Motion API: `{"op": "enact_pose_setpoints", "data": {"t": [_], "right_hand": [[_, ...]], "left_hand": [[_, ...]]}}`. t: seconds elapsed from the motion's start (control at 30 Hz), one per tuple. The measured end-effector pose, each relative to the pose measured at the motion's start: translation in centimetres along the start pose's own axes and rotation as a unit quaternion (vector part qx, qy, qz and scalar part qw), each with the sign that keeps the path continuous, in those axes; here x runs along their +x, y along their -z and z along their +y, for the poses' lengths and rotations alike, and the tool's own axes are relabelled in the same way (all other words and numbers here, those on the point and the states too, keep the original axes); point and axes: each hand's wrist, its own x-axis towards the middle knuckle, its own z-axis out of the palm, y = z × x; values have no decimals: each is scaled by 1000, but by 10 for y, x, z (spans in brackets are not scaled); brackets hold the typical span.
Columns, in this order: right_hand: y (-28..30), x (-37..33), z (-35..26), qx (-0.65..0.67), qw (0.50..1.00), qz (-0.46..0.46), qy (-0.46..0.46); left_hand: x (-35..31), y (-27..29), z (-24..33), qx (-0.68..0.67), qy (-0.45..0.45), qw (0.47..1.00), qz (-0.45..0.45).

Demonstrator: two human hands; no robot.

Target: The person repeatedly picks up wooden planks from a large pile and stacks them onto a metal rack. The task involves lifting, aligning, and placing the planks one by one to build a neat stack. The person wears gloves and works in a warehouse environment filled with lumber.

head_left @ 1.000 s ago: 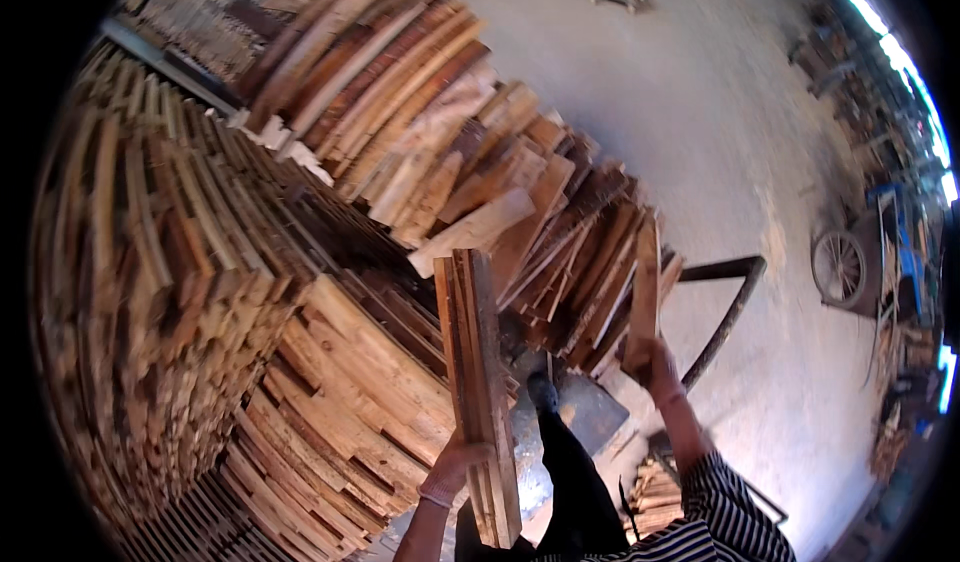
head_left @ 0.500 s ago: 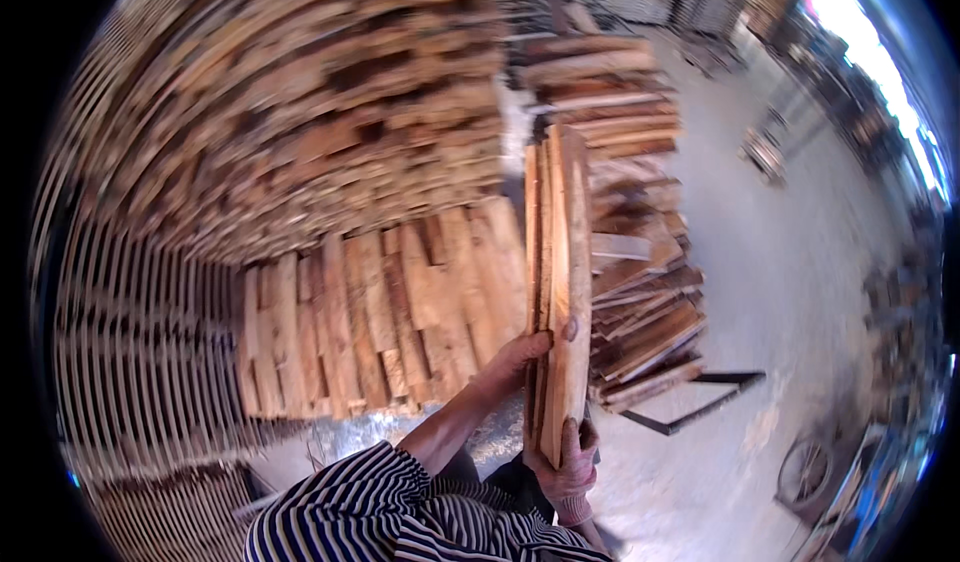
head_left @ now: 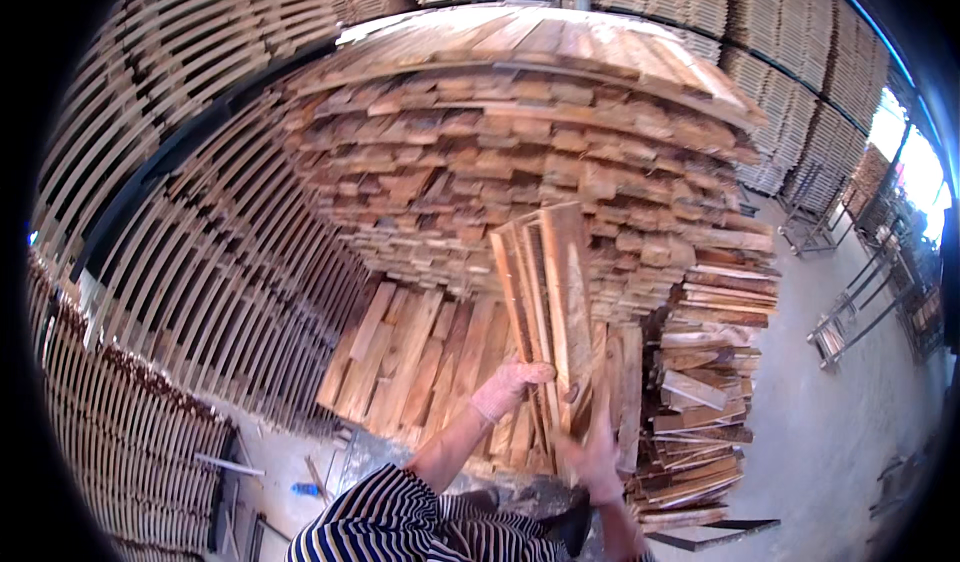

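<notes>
Several wooden boards (head_left: 568, 307) stand steeply in front of me in a bundle, their top ends fanned slightly apart. My left hand (head_left: 512, 386), in a thin pinkish glove, is closed round the left side of the bundle. At the lower right edge of the boards is my right hand (head_left: 596, 454), smeared by motion; its fingers point upward, and whether they grip the wood is unclear. Just beyond the bundle lies a low layer of boards (head_left: 400, 352), set side by side, partly hidden by the bundle and my left arm.
A tall stack of boards (head_left: 470, 177) rises behind the low layer. To the right is a looser pile of boards (head_left: 700, 392), with a dark metal frame (head_left: 715, 534) at its near end. Slatted wood stacks (head_left: 230, 262) line the left. Grey floor (head_left: 790, 412) extends rightward.
My view has swung left, so the stacks appear further right. The bundle's tops have spread and tilt left. My right hand has shifted from beneath the bundle to its lower right side.
</notes>
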Motion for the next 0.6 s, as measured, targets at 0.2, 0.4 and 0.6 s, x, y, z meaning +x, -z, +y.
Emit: {"op": "enact_pose_setpoints", "data": {"t": [0.2, 0.4, 0.6], "right_hand": [[-54, 57, -25, 117, 987, -112, 3], [-88, 41, 43, 95, 966, -217, -103], [-143, 37, 117, 124, 958, -236, -106]], "left_hand": [[-56, 36, 23, 190, -79, 978, -23], [-30, 92, -40, 165, 120, 979, -7], [-20, 134, -56, 216, 148, 964, 47]]}}
